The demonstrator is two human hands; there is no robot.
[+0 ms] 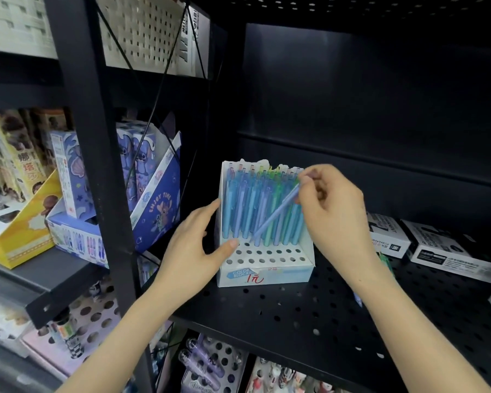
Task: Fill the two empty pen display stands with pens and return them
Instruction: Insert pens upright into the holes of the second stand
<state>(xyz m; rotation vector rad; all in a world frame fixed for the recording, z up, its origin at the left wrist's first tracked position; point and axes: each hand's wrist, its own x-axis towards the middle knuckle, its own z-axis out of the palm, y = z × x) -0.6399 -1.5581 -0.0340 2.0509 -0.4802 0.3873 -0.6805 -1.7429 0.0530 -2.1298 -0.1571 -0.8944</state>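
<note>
The pen display stand (267, 275), a white card box with a stepped, holed deck, sits on the black perforated shelf (323, 316), near its left end and well apart from the boxed goods (437, 251) to the right. Its back rows are packed with upright blue and green pens (238, 211), so this stand looks more than half filled. The left hand (193, 245) steadies it, with fairly straight fingers laid against the outside of the left wall and the thumb resting on the deck, not closed round anything. The right hand (332, 211) pinches the upper end of one lilac-blue pen (275, 215), which slants down to the left across the standing pens, its tip just at the front of the filled rows. About three rows of empty holes (267, 256) remain at the front. Judging by this, the filling of this stand is well on but unfinished. No second stand is in view, so how far along it is cannot be told.
</note>
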